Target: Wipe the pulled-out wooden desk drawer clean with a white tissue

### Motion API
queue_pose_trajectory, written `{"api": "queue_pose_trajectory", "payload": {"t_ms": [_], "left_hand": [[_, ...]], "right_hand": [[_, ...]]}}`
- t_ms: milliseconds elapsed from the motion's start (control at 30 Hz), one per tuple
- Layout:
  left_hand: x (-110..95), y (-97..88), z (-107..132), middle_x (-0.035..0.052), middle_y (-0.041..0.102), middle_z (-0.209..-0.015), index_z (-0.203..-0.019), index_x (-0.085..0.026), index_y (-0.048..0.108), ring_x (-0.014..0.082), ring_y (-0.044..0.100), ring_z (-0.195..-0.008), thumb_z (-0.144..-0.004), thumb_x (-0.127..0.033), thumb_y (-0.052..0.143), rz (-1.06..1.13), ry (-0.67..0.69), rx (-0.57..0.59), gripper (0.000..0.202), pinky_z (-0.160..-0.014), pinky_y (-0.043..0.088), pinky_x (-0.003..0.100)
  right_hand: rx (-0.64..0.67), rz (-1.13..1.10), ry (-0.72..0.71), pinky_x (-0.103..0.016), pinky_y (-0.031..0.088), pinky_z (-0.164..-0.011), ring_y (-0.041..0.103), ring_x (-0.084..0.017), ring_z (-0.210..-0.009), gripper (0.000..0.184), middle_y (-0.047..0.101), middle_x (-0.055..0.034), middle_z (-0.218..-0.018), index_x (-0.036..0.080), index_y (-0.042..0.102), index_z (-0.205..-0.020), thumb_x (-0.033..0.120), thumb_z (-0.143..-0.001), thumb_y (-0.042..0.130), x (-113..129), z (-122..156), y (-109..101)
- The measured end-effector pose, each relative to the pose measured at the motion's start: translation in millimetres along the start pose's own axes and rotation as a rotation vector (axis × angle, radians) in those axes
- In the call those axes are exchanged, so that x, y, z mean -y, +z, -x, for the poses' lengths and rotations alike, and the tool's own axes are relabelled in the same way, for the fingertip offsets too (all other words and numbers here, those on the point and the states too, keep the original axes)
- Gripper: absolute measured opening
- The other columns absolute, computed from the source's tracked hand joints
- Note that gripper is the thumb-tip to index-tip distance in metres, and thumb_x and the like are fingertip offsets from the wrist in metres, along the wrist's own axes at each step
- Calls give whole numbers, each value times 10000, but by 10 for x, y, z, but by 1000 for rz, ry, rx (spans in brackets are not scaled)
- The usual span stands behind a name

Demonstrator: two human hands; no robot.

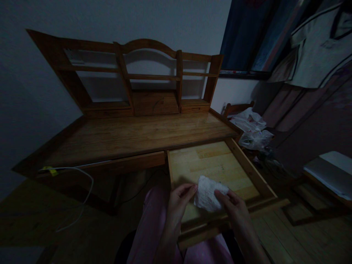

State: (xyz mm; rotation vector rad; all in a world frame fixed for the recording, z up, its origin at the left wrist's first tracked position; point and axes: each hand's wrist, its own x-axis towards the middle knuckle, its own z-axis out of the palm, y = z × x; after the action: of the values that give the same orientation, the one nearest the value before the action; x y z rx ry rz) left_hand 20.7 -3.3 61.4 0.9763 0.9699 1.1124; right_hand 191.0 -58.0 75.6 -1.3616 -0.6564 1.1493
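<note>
A folded white tissue is held up above the pulled-out desk drawer. My left hand pinches its left edge between thumb and fingers. On its right side, my right hand grips it with the thumb lying on the front face and the fingers behind, partly hidden. The drawer's light wooden bottom shows around the tissue, with a few small dark specks on it.
Behind the drawer stretches the wooden desktop, with a shelf unit at its back. A white cable hangs at the left. Plastic bags lie on a chair at right; a laptop-like slab rests on a stool.
</note>
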Motion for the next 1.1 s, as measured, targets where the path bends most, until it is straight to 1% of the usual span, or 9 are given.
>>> {"api": "queue_pose_trajectory", "payload": {"t_ms": [233, 433, 533, 700, 800, 933, 1100], "left_hand": [[14, 2, -18, 62, 743, -789, -753, -164, 743, 189, 666, -767, -673, -377, 807, 1, 29, 9, 237, -723, 499, 275], [49, 15, -20, 42, 714, -748, -751, -167, 697, 168, 652, -724, -652, -381, 823, 35, 14, 17, 268, -658, 482, 246], [71, 16, -25, 38, 705, -764, -783, -171, 675, 166, 650, -736, -637, -365, 837, 64, -5, 22, 292, -657, 479, 241], [101, 12, -36, 28, 684, -801, -908, -175, 646, 155, 642, -741, -683, -305, 817, 122, -27, 116, 311, -664, 470, 248], [124, 10, -46, 26, 689, -820, -1000, -179, 634, 160, 649, -751, -682, -283, 819, 140, -41, 114, 382, -665, 467, 254], [118, 9, -53, 37, 705, -871, -1063, -188, 627, 180, 666, -820, -686, -243, 816, 157, -41, 120, 425, -702, 479, 270], [74, 4, -34, 54, 714, -949, -1089, -198, 644, 204, 673, -906, -638, -196, 847, 165, -58, 183, 494, -786, 497, 297]], "right_hand": [[34, -27, 23, -337, 554, -691, 712, -285, -815, 472, 767, -93, -908, 175, 750, -1028, 465, -663, 824, 10, 26, 17], [49, -52, 52, -311, 542, -651, 704, -250, -754, 430, 762, -76, -861, 175, 745, -1028, 439, -696, 813, -35, 16, -1], [79, -65, 39, -313, 543, -667, 704, -259, -794, 445, 761, -75, -869, 179, 746, -1043, 439, -689, 817, -24, 27, 7], [78, -37, 25, -336, 553, -692, 705, -277, -821, 513, 764, -95, -910, 178, 750, -1044, 480, -638, 837, -8, 28, 18], [91, -29, 21, -337, 551, -695, 705, -273, -799, 530, 764, -104, -894, 159, 755, -1019, 478, -609, 856, -44, -2, -4], [114, -26, 40, -308, 538, -678, 699, -240, -747, 496, 765, -92, -873, 157, 750, -1029, 456, -644, 846, -87, -25, -35], [104, -53, 43, -289, 531, -660, 682, -202, -674, 454, 761, -70, -834, 168, 749, -1020, 443, -670, 835, -71, 0, -26]]}}
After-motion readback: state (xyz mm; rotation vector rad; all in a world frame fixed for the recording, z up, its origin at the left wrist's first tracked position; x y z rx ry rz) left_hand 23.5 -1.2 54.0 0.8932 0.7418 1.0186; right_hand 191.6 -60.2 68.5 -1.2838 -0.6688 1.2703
